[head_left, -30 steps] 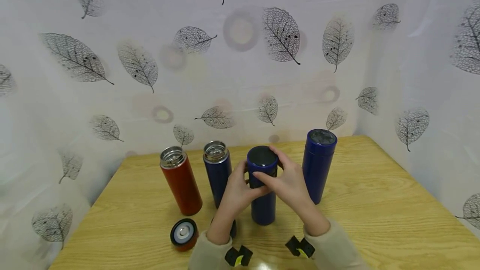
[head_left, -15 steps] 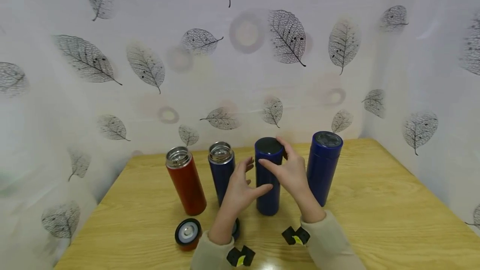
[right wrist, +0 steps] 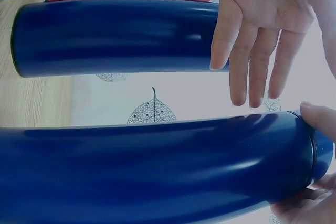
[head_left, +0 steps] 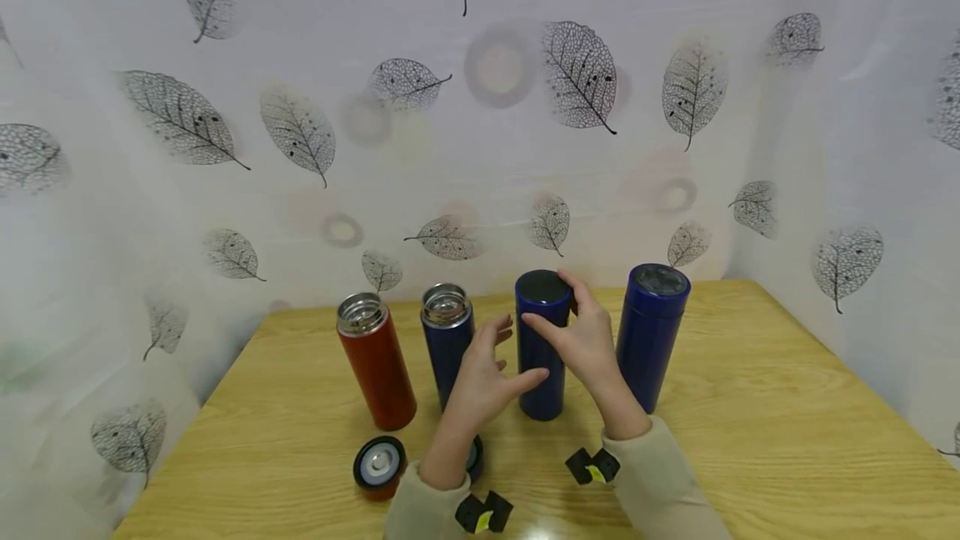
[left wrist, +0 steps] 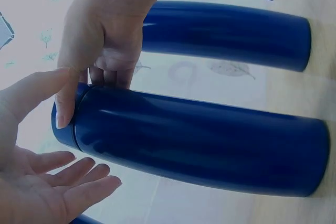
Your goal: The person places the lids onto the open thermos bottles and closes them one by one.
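A dark blue thermos (head_left: 543,407) stands upright in mid-table with its black-topped lid (head_left: 543,287) on. My right hand (head_left: 588,348) grips that lid, thumb at the front and fingers behind; in the left wrist view the right thumb (left wrist: 64,108) lies across the lid seam. My left hand (head_left: 480,386) hovers just left of the same thermos, its fingers spread and relaxed. The right wrist view shows the left fingers (right wrist: 257,72) apart from the thermos body (right wrist: 157,166). Part of the right fingers is hidden behind the lid.
Left of the hands stand a lidless red thermos (head_left: 381,377) and a lidless navy thermos (head_left: 444,348). A red lid (head_left: 378,469) lies upturned in front; a dark lid (head_left: 475,458) is partly behind the left wrist. Another blue thermos (head_left: 648,340), lidded, stands at right. Behind hangs leaf-patterned cloth (head_left: 480,157).
The middle thermos has moved back, away from me. My left hand has come off it and opened, while the right stays on the lid. The head view has shifted slightly.
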Demonstrator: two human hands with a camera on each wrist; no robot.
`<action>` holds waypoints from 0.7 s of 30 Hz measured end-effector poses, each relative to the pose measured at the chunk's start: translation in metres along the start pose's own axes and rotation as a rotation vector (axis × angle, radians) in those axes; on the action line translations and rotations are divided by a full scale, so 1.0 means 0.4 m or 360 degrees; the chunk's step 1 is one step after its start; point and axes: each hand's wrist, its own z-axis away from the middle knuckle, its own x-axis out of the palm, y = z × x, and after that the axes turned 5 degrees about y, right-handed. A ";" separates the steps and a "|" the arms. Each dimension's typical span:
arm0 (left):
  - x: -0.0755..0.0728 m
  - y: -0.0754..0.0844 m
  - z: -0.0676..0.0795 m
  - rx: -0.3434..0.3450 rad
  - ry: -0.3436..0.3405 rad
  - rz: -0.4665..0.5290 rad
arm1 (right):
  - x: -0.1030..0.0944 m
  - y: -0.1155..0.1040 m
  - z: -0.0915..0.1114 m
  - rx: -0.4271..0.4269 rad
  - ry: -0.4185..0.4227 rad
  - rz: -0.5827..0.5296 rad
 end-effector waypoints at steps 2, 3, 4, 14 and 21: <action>-0.001 0.001 0.000 -0.0005 -0.0004 0.0004 | -0.001 0.000 0.000 -0.0004 -0.0014 0.0001; -0.002 0.002 0.000 -0.0006 -0.0007 0.0006 | -0.003 -0.001 0.000 -0.0007 -0.0018 0.0014; -0.003 0.003 0.000 -0.0005 -0.0010 0.0007 | -0.004 -0.002 0.001 -0.0012 -0.0017 0.0028; -0.013 0.011 0.006 0.0134 0.0057 -0.0013 | -0.041 -0.036 0.028 -0.0305 0.0169 0.0139; -0.016 0.013 0.017 0.0292 0.0134 -0.0006 | -0.054 -0.064 0.060 -0.0518 0.0074 0.0126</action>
